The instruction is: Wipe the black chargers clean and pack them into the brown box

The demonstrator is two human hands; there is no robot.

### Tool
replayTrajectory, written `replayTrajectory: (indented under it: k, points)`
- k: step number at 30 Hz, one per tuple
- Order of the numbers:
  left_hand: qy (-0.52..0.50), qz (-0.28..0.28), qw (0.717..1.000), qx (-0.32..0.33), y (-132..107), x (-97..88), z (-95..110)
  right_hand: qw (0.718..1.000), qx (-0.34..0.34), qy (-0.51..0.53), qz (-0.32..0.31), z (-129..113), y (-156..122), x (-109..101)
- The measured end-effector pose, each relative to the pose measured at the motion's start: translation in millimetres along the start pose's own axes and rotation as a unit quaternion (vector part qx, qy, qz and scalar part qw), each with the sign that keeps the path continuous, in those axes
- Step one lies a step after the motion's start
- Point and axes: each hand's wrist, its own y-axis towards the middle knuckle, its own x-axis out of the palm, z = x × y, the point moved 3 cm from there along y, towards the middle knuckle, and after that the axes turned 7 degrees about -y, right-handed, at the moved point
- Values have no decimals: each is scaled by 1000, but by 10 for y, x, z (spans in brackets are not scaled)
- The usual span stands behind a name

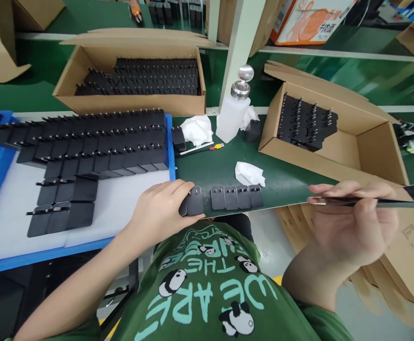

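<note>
At the table's front edge my left hand (pixel 164 203) is closed round a pair of small black plug adapters (pixel 194 201), thumb in front and fingers behind. Just right of it stands a short row of the same black adapters (pixel 231 197), their metal pins showing on top. My right hand (pixel 356 222), raised off to the right, pinches a long, thin dark pair of tweezers (pixel 349 202) whose tips point left. Behind the row lies a crumpled white tissue (pixel 249 174).
A blue-rimmed tray (pixel 172 147) with many adapters is at left. Cardboard boxes of adapters stand behind (pixel 132 104) and at right (pixel 335 168). A white pump bottle (pixel 232 116), a tissue (pixel 197 130) and a cable with a yellow-red end (pixel 217 147) lie between.
</note>
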Motion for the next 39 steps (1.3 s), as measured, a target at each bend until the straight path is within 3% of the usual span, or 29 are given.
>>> replayTrajectory:
  k: [3, 5, 7, 9, 13, 16, 19, 22, 25, 27, 31, 33, 34, 35, 37, 39]
  points:
    - [-18, -33, 999, -9, 25, 257, -31, 997, 1, -69, 23, 261, -58, -266]
    - [-28, -44, 999, -11, 36, 398, -26, 983, 89, -162, -11, 454, -99, -397]
    - [-37, -47, 998, -13, 36, 487, -17, 946, 183, -257, -72, 636, -118, -490]
    - [-37, -45, 998, -9, 33, 512, 2, 898, 231, -350, -129, 793, -90, -538]
    - [3, -19, 1000, 25, 86, 444, 111, 809, 212, -514, -191, 1033, 73, -498]
    - [25, -13, 997, 66, 176, 440, 228, 771, 200, -566, -211, 1114, 162, -426]
    - [39, -40, 996, 68, 251, 502, 294, 774, 134, -591, -182, 1043, 211, -346]
    - [66, -42, 996, 53, 268, 540, 304, 794, -8, -588, -152, 904, 258, -188]
    - [85, -40, 995, 39, 245, 569, 286, 807, -102, -509, -279, 902, 304, 69]
    - [86, -47, 994, 39, 228, 601, 270, 799, -112, -460, -372, 980, 335, 213]
    - [32, -22, 998, 53, 195, 595, 212, 774, -93, -450, -437, 1210, 389, 343]
    - [-94, 28, 995, -14, 166, 506, 114, 765, -98, -454, -445, 1317, 409, 354]
    - [-201, 69, 973, -88, 139, 447, 33, 765, -101, -457, -443, 1356, 429, 351]
    - [-318, 119, 924, -177, 98, 391, -57, 769, -106, -457, -433, 1374, 458, 346]
    - [-501, 205, 775, -326, -4, 318, -197, 795, -120, -455, -382, 1315, 543, 344]
    - [-620, 237, 623, -414, -78, 299, -254, 834, -139, -445, -295, 1095, 611, 385]
